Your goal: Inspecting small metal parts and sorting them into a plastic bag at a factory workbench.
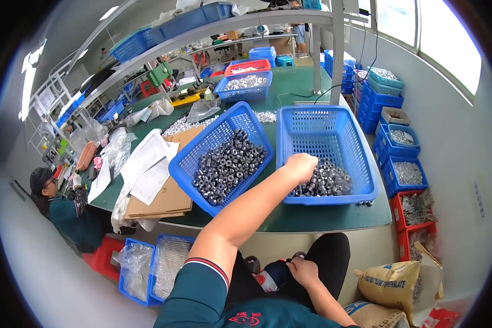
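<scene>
- The left hand (301,165) reaches forward over the near-left corner of the blue plastic lattice basket (333,123) that stands squarely on the green work table (311,216); its fingers are curled into a fist, knuckles up, and whether anything lies inside the fist cannot be told.
- Just right of and under that hand, a heap of small dark grey metal ring parts (328,181) lies in the near end of this basket; the far end of the basket floor is bare.
- The right hand (304,271) is low at the person's lap, well apart from the table, fingers bent against a small red and white item (268,280) there; the grip itself is unclear.
- To the left of the left forearm, a second blue plastic lattice basket (199,150) sits tilted, its near corner over the table edge, filled with more dark ring parts (229,164).
- Left of that basket lie flat brown cardboard (167,202) and white paper sheets (147,164).
- Farther back on the table stands a blue tray of silvery parts (244,85).
- At the far left another person (60,205) sits at the table.
</scene>
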Demonstrator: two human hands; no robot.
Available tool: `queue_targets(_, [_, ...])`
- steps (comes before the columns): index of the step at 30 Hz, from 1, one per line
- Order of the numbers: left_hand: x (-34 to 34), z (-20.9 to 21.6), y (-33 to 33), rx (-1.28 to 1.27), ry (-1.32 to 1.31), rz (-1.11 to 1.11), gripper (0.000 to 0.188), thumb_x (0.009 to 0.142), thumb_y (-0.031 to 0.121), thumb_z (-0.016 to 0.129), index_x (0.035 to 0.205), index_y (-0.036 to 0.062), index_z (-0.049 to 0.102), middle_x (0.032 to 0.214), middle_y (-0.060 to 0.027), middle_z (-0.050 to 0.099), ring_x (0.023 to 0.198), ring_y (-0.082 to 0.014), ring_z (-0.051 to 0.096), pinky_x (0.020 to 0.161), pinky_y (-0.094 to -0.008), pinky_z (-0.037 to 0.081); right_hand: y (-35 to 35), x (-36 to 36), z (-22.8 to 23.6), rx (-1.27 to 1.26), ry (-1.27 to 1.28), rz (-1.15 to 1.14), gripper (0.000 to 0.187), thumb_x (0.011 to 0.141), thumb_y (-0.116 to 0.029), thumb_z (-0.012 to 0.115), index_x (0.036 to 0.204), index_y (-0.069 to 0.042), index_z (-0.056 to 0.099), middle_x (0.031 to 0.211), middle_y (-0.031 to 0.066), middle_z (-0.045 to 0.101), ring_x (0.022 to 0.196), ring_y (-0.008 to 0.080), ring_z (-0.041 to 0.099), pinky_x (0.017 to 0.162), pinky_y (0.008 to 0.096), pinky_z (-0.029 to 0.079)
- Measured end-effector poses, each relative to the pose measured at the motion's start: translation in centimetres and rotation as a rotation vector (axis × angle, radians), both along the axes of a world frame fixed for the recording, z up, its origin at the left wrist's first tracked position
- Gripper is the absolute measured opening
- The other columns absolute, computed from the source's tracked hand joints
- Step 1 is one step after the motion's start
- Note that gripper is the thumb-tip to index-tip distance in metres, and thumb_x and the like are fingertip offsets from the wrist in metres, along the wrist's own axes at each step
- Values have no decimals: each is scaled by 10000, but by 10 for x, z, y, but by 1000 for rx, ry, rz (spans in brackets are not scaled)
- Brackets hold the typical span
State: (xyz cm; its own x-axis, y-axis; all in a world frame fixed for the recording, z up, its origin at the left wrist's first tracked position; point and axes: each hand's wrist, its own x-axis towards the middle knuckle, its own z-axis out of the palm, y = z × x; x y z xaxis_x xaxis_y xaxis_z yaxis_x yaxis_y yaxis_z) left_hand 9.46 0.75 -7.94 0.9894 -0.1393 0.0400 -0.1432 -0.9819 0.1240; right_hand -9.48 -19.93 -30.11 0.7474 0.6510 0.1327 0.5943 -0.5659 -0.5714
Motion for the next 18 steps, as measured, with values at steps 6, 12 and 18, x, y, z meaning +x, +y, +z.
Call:
queue_targets(6, [-76, 54, 26, -497, -745, -84, 254, 798, -43, 535, 996, 54, 662, 1006, -141, 661, 925, -352, 639, 798, -422, 519, 3, 11, 2, 39, 24, -31, 235, 869, -323, 646, 781, -105, 650, 703, 132, 660, 664, 341, 654, 570, 451, 505])
queue_targets(12, [-163, 40, 137, -586, -647, 546, 193, 854, -25, 559, 986, 22, 691, 926, -142, 698, 855, -281, 685, 755, -350, 544, 12, 16, 11, 34, 114, -31, 231, 860, -311, 651, 791, -91, 658, 714, 149, 658, 684, 354, 654, 608, 467, 503])
queue_targets(18, [-167, -8, 112, -138, -274, 507, 136, 853, 101, 609, 947, 88, 706, 959, -136, 651, 936, -335, 634, 801, -441, 516, 14, 14, 6, -15, 87, 3, 251, 859, -314, 649, 766, -83, 624, 707, 135, 655, 670, 342, 648, 585, 451, 498])
